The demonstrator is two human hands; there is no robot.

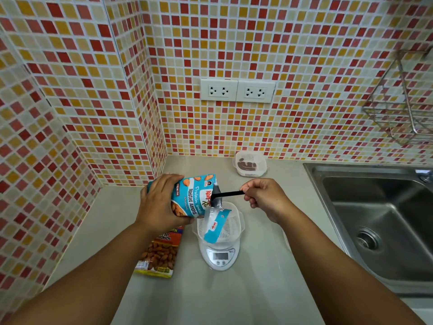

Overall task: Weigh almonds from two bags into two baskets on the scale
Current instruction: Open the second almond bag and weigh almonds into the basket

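Gripping a blue bag (187, 195) of roasted almonds with the left hand (159, 202), fingers curled round its lower end, and holding it tipped on its side with the open mouth pointing to 3 o'clock. Pinching the handle of a black spoon (228, 194) in the right hand (264, 199), fingers curled round it, the spoon's head reaching into the bag's mouth. Dangling a torn strip (216, 225) of the bag's top over a white basket (234, 227), which is sitting on a white scale (220, 256) at the middle of the counter (257, 289). Lying flat on the counter at 9 o'clock of the scale: a second bag (159, 254), orange and showing almonds, partly hidden under the left wrist. Standing at 12 o'clock of the scale, against the tiled wall (304, 90): a second basket (249, 163) holding something dark. Sitting at 3 o'clock: a steel sink (386, 231); above it, a wire rack (403, 102); on the wall, two sockets (237, 90).
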